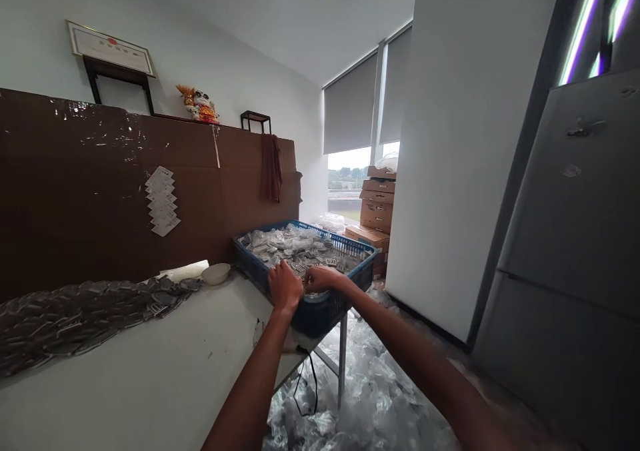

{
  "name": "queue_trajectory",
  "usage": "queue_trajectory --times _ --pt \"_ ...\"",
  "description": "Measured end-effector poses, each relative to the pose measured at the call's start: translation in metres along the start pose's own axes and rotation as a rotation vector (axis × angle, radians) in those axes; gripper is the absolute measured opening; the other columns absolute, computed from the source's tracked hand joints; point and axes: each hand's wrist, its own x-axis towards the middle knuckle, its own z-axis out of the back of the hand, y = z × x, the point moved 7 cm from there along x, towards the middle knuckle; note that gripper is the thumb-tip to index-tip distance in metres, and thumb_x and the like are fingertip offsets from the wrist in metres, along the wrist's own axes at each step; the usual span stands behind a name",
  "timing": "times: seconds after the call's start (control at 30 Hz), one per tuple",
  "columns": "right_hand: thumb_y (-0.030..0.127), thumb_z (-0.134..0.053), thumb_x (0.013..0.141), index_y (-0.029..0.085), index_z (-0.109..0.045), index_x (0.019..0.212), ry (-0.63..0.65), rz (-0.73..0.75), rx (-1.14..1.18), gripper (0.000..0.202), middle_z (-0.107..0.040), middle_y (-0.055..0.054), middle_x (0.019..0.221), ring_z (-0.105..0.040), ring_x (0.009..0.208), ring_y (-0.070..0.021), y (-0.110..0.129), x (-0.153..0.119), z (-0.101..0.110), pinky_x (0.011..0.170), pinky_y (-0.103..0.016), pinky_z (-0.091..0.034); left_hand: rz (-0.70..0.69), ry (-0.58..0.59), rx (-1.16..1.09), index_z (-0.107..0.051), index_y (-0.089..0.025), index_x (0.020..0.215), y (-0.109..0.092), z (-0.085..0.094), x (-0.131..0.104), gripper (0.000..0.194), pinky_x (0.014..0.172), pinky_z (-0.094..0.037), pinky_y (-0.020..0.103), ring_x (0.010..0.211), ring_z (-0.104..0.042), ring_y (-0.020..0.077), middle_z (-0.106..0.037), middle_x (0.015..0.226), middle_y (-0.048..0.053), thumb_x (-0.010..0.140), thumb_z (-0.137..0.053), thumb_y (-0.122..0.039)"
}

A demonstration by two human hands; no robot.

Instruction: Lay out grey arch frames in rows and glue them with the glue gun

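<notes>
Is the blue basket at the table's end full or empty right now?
Full: the blue basket is heaped to its rim with small clear-wrapped packets, and both hands reach into its near edge.

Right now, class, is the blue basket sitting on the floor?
No, the blue basket rests on the corner of the white table, with both hands at its near rim.

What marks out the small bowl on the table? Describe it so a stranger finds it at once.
Start at the white table that runs along the brown cardboard wall. Follow the wall toward the blue basket where both hands are busy. Just short of the basket sits the small bowl: pale, round and open-topped, unlike the grey plastic packets heaped beside it.
</notes>
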Motion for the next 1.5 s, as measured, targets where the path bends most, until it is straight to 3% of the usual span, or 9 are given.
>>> queue_trajectory --times 0.13,0.3,0.43,0.53,0.8,0.93,1.13,1.33,1.5 --pt "0.031 -0.080 0.084 0.027 -0.089 0.114 0.038 0.034 0.002 0.031 -0.086 -0.004 0.107 -0.077 0.093 -0.0222 0.004 0.000 -0.002 0.067 -0.022 -0.047 -0.004 0.026 -0.005 -0.065 -0.011 0.137 -0.003 0.003 -0.001 0.045 0.117 -0.046 0.043 0.138 -0.063 0.0341 -0.072 0.139 0.020 0.094 -0.053 -0.011" --pt "0.019 -0.078 0.086 0.019 -0.089 0.101 -0.028 0.056 0.093 0.019 -0.085 -0.005 0.098 -0.074 0.084 -0.0199 0.000 0.002 0.002 0.067 -0.024 -0.045 -0.009 0.067 -0.014 -0.064 -0.010 0.139 -0.009 0.004 -0.001 0.047 0.119 -0.044 0.047 0.141 -0.059 0.0369 -0.070 0.142 0.023 0.094 -0.049 -0.013" --pt "0.021 -0.067 0.098 0.017 -0.084 0.113 -0.247 0.078 0.216 0.023 -0.083 -0.007 0.110 -0.071 0.095 -0.0186 -0.008 0.000 0.017 0.080 -0.025 -0.047 -0.002 0.092 -0.024 -0.063 -0.009 0.140 -0.011 0.003 0.000 0.048 0.120 -0.043 0.049 0.142 -0.057 0.0385 -0.069 0.144 0.023 0.094 -0.050 -0.016" --pt "0.027 -0.065 0.101 0.016 -0.080 0.108 -0.471 0.130 0.447 0.019 -0.081 -0.005 0.101 -0.068 0.087 -0.0169 -0.019 -0.007 0.029 0.080 -0.027 -0.047 -0.005 0.098 -0.031 -0.062 -0.009 0.142 -0.012 0.003 -0.001 0.049 0.121 -0.042 0.050 0.143 -0.057 0.0387 -0.068 0.146 0.023 0.095 -0.049 -0.016" --pt "0.038 -0.067 0.093 0.019 -0.073 0.094 -0.680 0.167 0.803 0.020 -0.076 -0.003 0.092 -0.067 0.084 -0.0189 -0.041 -0.011 0.033 0.080 -0.032 -0.051 -0.082 0.158 -0.081 -0.064 -0.012 0.139 -0.009 -0.007 0.004 0.046 0.126 -0.034 0.048 0.135 -0.066 0.0342 -0.078 0.127 0.020 0.095 -0.049 -0.014" --pt "0.046 -0.065 0.091 0.020 -0.069 0.092 -0.707 0.161 0.866 0.027 -0.074 -0.004 0.091 -0.068 0.087 -0.0208 -0.046 -0.011 0.032 0.082 -0.034 -0.053 -0.156 0.225 -0.170 -0.058 -0.018 0.148 -0.009 -0.014 0.009 0.050 0.120 -0.041 0.044 0.129 -0.071 0.0293 -0.079 0.129 0.015 0.101 -0.043 -0.018" --pt "0.052 -0.064 0.090 0.020 -0.072 0.092 -0.707 0.189 0.864 0.033 -0.074 -0.004 0.092 -0.067 0.085 -0.0206 -0.045 -0.017 0.032 0.081 -0.034 -0.055 -0.203 0.265 -0.272 -0.042 -0.028 0.164 -0.007 -0.016 0.009 0.067 0.122 -0.039 0.044 0.118 -0.076 0.0259 -0.079 0.133 0.008 0.099 -0.060 -0.030" --pt "0.047 -0.069 0.089 0.020 -0.074 0.093 -0.722 0.061 0.836 0.028 -0.076 -0.005 0.095 -0.068 0.085 -0.0206 -0.047 -0.020 0.035 0.082 -0.035 -0.056 -0.207 0.266 -0.285 -0.060 -0.027 0.140 -0.005 -0.017 0.006 0.037 0.121 -0.039 0.043 0.128 -0.073 0.0260 -0.084 0.117 0.007 0.110 -0.040 -0.030" --pt "0.040 -0.061 0.097 0.022 -0.075 0.104 -0.522 -0.016 0.960 0.024 -0.076 -0.005 0.111 -0.072 0.093 -0.0208 -0.043 -0.015 0.027 0.072 -0.030 -0.058 -0.166 0.262 -0.260 -0.062 -0.020 0.128 0.000 -0.021 0.008 0.040 0.119 -0.042 0.042 0.127 -0.073 0.0285 -0.085 0.105 0.011 0.113 -0.030 -0.036"
